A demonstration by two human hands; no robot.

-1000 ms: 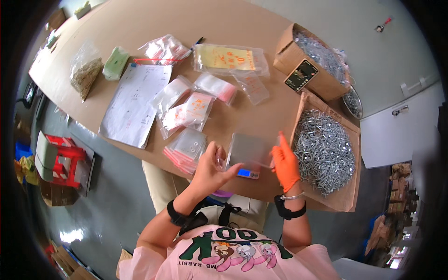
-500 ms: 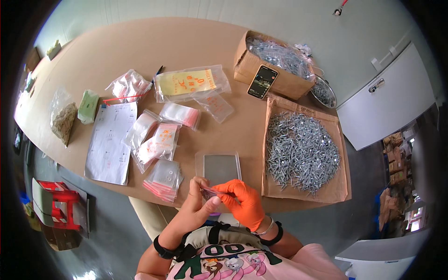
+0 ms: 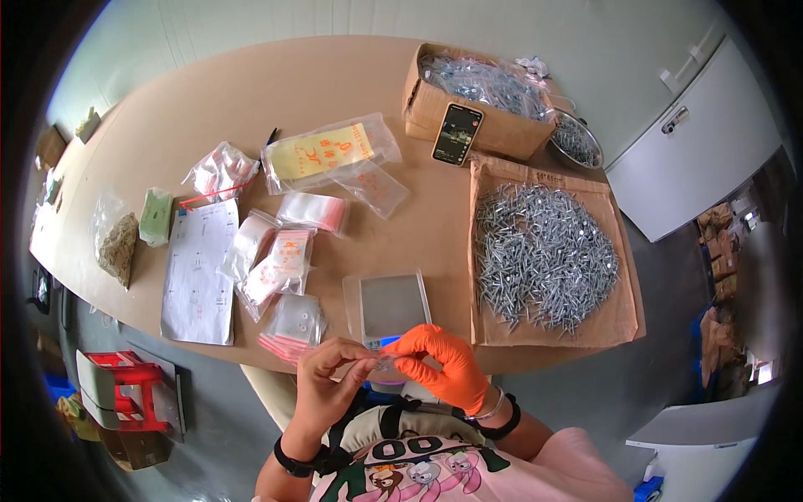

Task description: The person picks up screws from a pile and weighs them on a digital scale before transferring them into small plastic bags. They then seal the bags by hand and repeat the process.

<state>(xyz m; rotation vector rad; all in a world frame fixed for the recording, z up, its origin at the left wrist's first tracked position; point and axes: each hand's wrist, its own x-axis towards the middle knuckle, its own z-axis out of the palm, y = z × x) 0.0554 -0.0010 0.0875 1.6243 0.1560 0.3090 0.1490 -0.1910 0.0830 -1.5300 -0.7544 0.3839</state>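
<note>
— What are the two hands doing?

— Both are pinched together just below the near edge of the tan oval counter [image 3: 276,92]. The bare left hand [image 3: 328,381] and the right hand in an orange rubber glove [image 3: 442,364] close their fingertips on a small clear plastic zip bag [image 3: 386,363] from either side. The bag is held in the air between them, close to the person's chest.

— What sits nearest to them?

— A small silver digital scale with a flat square pan [image 3: 391,306], on the counter just above the hands. Left of it lies a stack of little clear bags with red zip strips [image 3: 293,325], and more such bags are spread further up.

— And to the right?

— A flattened brown paper sheet [image 3: 619,318] heaped with a pile of silver metal screws [image 3: 542,255]. Behind it stands an open brown cardboard box [image 3: 502,134] of packed clear bags, with a black phone [image 3: 457,133] leaning on its front. A round metal bowl [image 3: 576,142] sits beside the box.

— Anything on the left?

— A white printed paper sheet [image 3: 199,272], a green packet [image 3: 155,216], and a large clear bag with a yellow insert [image 3: 324,152].
</note>
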